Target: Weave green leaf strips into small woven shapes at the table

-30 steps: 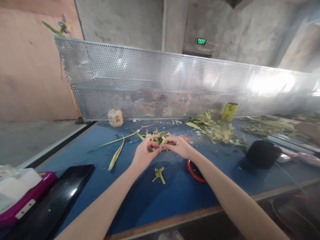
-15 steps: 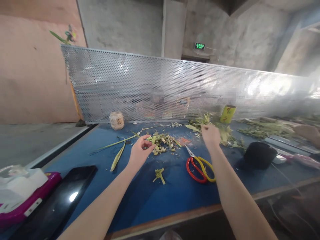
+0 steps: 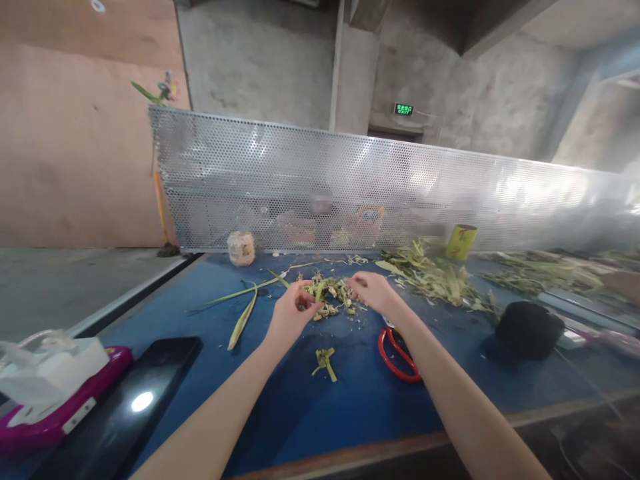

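My left hand is closed in a pinch on a pale green leaf strip, at the left side of a pile of leaf trimmings. Across the pile, my right hand has its fingertips pressed together; what lies in them, if anything, is too small to make out. Below the right wrist lie scissors with a red handle loop showing, the rest mostly covered by my forearm. A small folded leaf piece rests on the blue tabletop nearer to me.
Long leaf strips lie on the left, by a black phone and a purple power strip. A leaf heap, a yellow-green can and a black object are on the right. A perforated metal screen stands behind.
My right hand has moved left from the leaf heap to the trimmings pile, and its forearm now covers part of the scissors. My left hand keeps its pinch. The view has shifted slightly.
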Available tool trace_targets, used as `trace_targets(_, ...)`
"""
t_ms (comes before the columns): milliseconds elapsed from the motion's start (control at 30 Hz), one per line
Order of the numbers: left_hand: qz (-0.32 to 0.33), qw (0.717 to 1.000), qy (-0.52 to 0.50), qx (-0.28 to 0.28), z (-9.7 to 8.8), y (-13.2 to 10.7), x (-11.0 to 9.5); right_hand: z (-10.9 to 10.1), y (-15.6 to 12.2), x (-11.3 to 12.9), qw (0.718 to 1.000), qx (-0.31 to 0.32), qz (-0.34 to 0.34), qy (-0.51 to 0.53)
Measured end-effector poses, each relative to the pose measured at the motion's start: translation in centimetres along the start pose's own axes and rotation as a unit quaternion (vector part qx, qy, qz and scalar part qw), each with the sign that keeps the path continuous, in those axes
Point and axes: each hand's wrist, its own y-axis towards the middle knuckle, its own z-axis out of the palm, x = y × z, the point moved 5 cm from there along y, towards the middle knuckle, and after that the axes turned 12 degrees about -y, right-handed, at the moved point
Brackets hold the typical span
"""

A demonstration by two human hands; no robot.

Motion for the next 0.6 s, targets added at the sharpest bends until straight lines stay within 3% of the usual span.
trace_targets(100,0.004,1.000,-0.003,0.010,0.3,-0.1,0.0,1.5,-0.7,3.8,0.996,0.041,-0.082,0.017)
trace_targets(167,0.002,1.000,-0.008,0.017,0.5,-0.2,0.0,2.2,-1.0,5.0,0.991,0.046,-0.118,0.034)
trace_targets(400,-0.046,0.994,-0.073,0.061,1.5,-0.7,-0.6,4.0,-1.8,3.7,0.948,0.156,-0.180,0.211)
trace_targets(600,-0.106,0.976,-0.172,0.086,1.7,-0.7,-0.8,4.2,-1.8,3.4,0.918,0.167,-0.170,0.318)
